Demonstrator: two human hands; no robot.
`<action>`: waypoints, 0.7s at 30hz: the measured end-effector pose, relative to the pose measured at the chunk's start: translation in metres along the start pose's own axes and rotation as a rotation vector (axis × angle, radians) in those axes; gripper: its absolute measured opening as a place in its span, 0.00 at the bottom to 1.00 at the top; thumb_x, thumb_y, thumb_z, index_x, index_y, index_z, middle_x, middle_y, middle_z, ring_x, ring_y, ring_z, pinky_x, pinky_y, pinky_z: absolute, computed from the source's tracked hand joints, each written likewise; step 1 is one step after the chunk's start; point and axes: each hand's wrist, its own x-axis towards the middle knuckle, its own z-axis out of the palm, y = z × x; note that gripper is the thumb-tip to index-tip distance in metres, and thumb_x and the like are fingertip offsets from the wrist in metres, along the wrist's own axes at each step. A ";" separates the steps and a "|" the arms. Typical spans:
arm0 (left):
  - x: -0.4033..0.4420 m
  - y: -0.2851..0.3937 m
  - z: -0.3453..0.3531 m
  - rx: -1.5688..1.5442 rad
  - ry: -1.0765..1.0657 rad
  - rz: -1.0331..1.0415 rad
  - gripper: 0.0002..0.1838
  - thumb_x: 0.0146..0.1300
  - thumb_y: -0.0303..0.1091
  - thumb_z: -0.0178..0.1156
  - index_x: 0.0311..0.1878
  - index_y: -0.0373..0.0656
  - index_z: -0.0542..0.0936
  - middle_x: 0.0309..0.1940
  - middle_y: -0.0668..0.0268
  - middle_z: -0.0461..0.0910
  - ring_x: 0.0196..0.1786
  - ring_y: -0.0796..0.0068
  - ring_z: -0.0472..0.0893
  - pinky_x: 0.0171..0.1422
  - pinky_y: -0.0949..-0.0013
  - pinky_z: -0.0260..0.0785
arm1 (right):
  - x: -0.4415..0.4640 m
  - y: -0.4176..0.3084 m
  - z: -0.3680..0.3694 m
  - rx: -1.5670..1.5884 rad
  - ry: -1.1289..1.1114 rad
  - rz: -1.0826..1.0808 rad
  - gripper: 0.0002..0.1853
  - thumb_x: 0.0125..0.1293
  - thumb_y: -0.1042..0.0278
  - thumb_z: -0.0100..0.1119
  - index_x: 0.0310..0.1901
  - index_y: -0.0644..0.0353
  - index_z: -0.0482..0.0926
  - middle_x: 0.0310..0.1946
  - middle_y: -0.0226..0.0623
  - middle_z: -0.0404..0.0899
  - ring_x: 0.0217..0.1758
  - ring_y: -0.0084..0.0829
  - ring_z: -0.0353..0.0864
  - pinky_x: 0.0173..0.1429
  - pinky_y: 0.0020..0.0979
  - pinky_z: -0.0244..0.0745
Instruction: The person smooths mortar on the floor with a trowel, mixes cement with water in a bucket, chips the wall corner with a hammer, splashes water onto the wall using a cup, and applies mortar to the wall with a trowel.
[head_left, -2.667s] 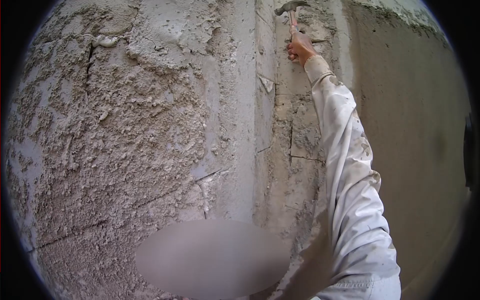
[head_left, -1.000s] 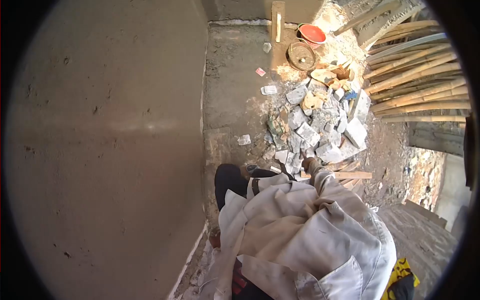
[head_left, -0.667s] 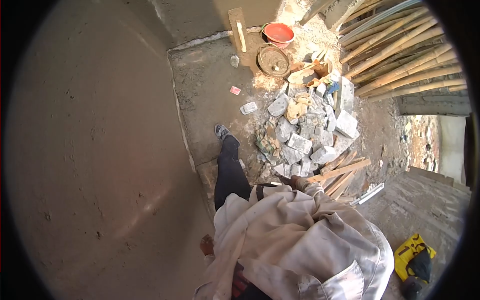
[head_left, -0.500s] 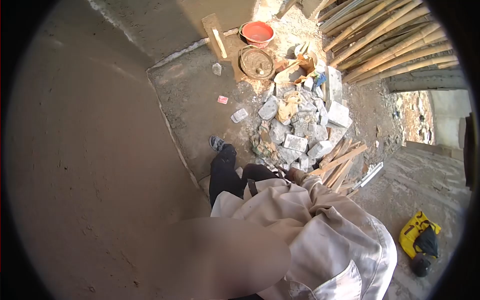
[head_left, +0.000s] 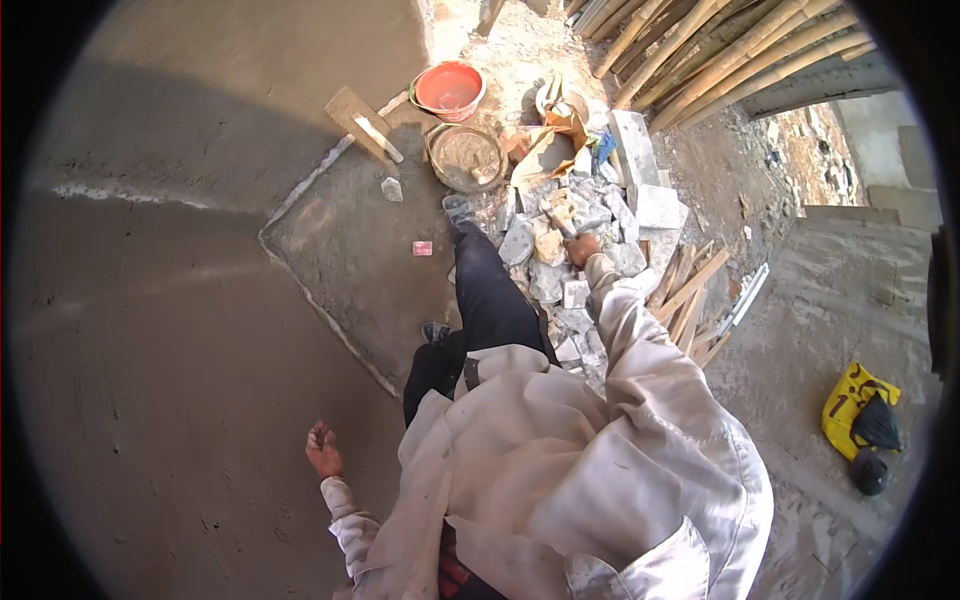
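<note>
Grey-brown plaster wall spans the left, its pale bottom edge angling around bare floor. Broken blocks lie heaped beyond the feet. The right arm stretches forward, right hand low over the heap; left hand points forward beside the wall, elbow bent. Its fingers look partly curled; neither hand's opening or hold is clear.

The person's right hand is over the heap of grey broken masonry; whether it grips anything is unclear. The left hand hangs apart, its fingers curled. Beyond the heap stand a round red plastic bucket and a mud-coated round bucket.
</note>
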 end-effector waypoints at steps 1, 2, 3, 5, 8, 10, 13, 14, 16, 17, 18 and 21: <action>0.001 0.005 0.009 0.020 0.000 -0.036 0.19 0.64 0.15 0.52 0.59 0.30 0.73 0.56 0.59 0.77 0.61 0.67 0.77 0.64 0.67 0.70 | 0.025 -0.019 -0.017 0.062 0.013 0.017 0.25 0.61 0.55 0.60 0.46 0.76 0.79 0.31 0.55 0.83 0.27 0.45 0.86 0.29 0.42 0.81; 0.002 0.008 0.019 0.042 0.001 -0.074 0.19 0.64 0.15 0.52 0.59 0.31 0.73 0.57 0.59 0.77 0.61 0.67 0.77 0.64 0.67 0.70 | 0.077 -0.018 -0.026 -0.023 0.122 -0.080 0.24 0.61 0.56 0.60 0.46 0.75 0.80 0.31 0.55 0.83 0.26 0.45 0.86 0.29 0.43 0.81; 0.002 0.009 0.030 0.113 -0.009 -0.115 0.19 0.64 0.14 0.52 0.59 0.32 0.73 0.57 0.59 0.77 0.61 0.66 0.77 0.64 0.66 0.70 | 0.093 -0.046 -0.052 0.071 0.079 -0.083 0.24 0.62 0.55 0.59 0.46 0.74 0.80 0.32 0.56 0.84 0.26 0.46 0.86 0.30 0.42 0.81; -0.009 0.017 0.060 0.249 -0.044 -0.177 0.19 0.64 0.15 0.52 0.59 0.34 0.74 0.57 0.59 0.78 0.61 0.66 0.77 0.63 0.66 0.71 | 0.146 -0.092 -0.094 0.018 0.142 -0.040 0.22 0.62 0.57 0.63 0.45 0.72 0.80 0.29 0.47 0.82 0.25 0.37 0.83 0.28 0.40 0.78; -0.020 0.038 0.107 0.172 -0.013 -0.505 0.20 0.64 0.16 0.53 0.59 0.35 0.76 0.54 0.58 0.79 0.58 0.67 0.78 0.60 0.66 0.73 | 0.276 -0.103 -0.137 -0.199 0.278 -0.113 0.26 0.59 0.49 0.61 0.48 0.66 0.81 0.36 0.53 0.85 0.37 0.48 0.87 0.45 0.44 0.81; -0.022 0.104 0.146 0.423 -0.155 -0.554 0.19 0.63 0.18 0.55 0.58 0.34 0.76 0.54 0.58 0.79 0.56 0.67 0.78 0.60 0.66 0.72 | 0.332 -0.123 -0.165 -0.361 0.252 -0.033 0.25 0.61 0.50 0.61 0.53 0.60 0.79 0.47 0.56 0.83 0.54 0.54 0.82 0.58 0.48 0.75; 0.005 0.125 0.183 0.243 -0.179 -0.591 0.19 0.62 0.21 0.58 0.58 0.33 0.76 0.53 0.58 0.78 0.54 0.67 0.77 0.61 0.65 0.71 | 0.379 -0.171 -0.157 -0.814 0.355 0.048 0.22 0.63 0.57 0.57 0.58 0.54 0.76 0.52 0.54 0.78 0.59 0.54 0.77 0.60 0.48 0.74; 0.011 0.122 0.195 0.094 -0.141 -0.597 0.20 0.62 0.22 0.59 0.58 0.32 0.76 0.53 0.58 0.78 0.54 0.67 0.77 0.62 0.64 0.71 | 0.388 -0.189 -0.140 -0.975 0.412 0.028 0.23 0.64 0.59 0.56 0.61 0.52 0.74 0.54 0.52 0.75 0.61 0.54 0.74 0.61 0.48 0.73; 0.035 0.150 0.234 -0.048 -0.113 -0.614 0.20 0.62 0.22 0.59 0.58 0.31 0.76 0.51 0.58 0.79 0.52 0.65 0.78 0.61 0.63 0.73 | 0.427 -0.224 -0.100 -0.950 0.326 -0.311 0.28 0.63 0.61 0.57 0.67 0.48 0.67 0.56 0.50 0.70 0.63 0.52 0.71 0.61 0.49 0.73; 0.051 0.168 0.254 -0.121 -0.092 -0.622 0.20 0.61 0.22 0.59 0.58 0.31 0.76 0.50 0.57 0.79 0.52 0.65 0.79 0.60 0.63 0.74 | 0.472 -0.227 -0.071 -0.881 0.258 -0.443 0.31 0.62 0.64 0.57 0.68 0.47 0.65 0.55 0.52 0.71 0.60 0.54 0.73 0.60 0.49 0.73; 0.065 0.180 0.275 -0.159 -0.077 -0.649 0.20 0.61 0.22 0.59 0.58 0.31 0.76 0.51 0.57 0.79 0.52 0.64 0.78 0.61 0.62 0.73 | 0.513 -0.229 -0.036 -0.712 0.218 -0.684 0.31 0.62 0.66 0.58 0.68 0.47 0.65 0.54 0.53 0.71 0.58 0.57 0.73 0.61 0.49 0.72; 0.105 0.208 0.327 -0.244 -0.061 -0.736 0.22 0.62 0.28 0.62 0.59 0.33 0.75 0.52 0.58 0.78 0.56 0.64 0.77 0.66 0.62 0.68 | 0.552 -0.315 0.064 -0.683 0.062 -0.895 0.33 0.61 0.69 0.63 0.69 0.47 0.65 0.52 0.56 0.73 0.55 0.56 0.75 0.61 0.48 0.71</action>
